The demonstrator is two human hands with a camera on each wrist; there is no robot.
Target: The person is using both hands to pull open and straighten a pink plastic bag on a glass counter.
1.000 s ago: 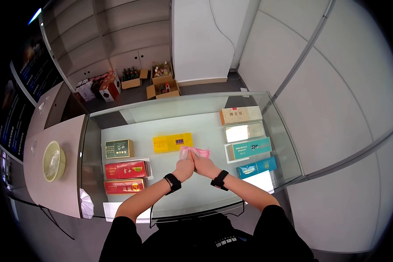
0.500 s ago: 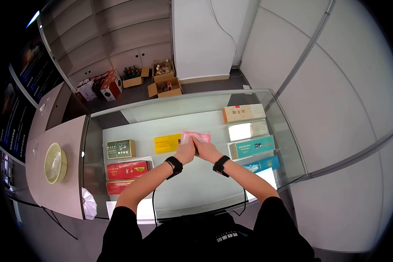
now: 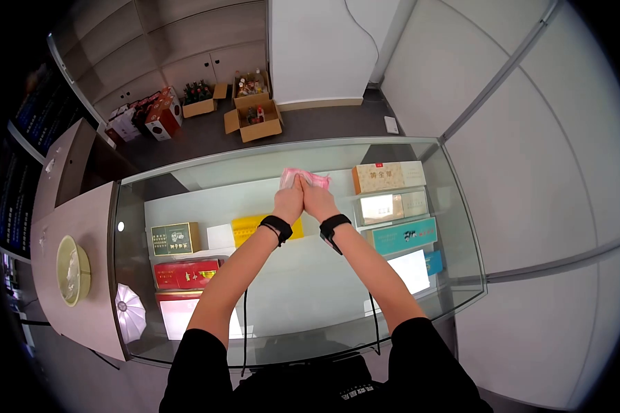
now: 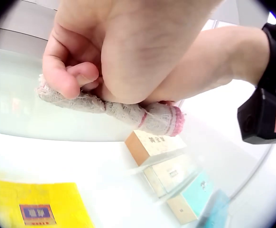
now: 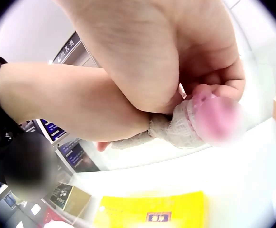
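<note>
Both hands are side by side on a pink-and-white cloth [image 3: 319, 179] over the far part of the glass counter [image 3: 310, 296]. My left hand [image 3: 288, 202] grips one side of it, fingers curled, thumb beside the other thumb. Gripping the other side is my right hand [image 3: 318, 202], its fingers also curled. In the left wrist view the cloth [image 4: 126, 114] appears bunched into a greyish roll with a pink edge. Below the wrists, under the glass, lies a yellow box [image 3: 248, 226], partly covered by the left hand and wrist.
Inside the counter, a green-and-gold box [image 3: 173, 239] and red boxes [image 3: 186, 274] lie left; a cream box [image 3: 388, 177] and a teal box [image 3: 404, 235] lie right. A yellowish basin [image 3: 84, 268] stands on the side table. Cardboard boxes [image 3: 262, 129] sit on the floor beyond.
Both hands have moved the cloth away from the body, from beside and over the yellow box to the far part of the counter. The head view has shifted slightly.
</note>
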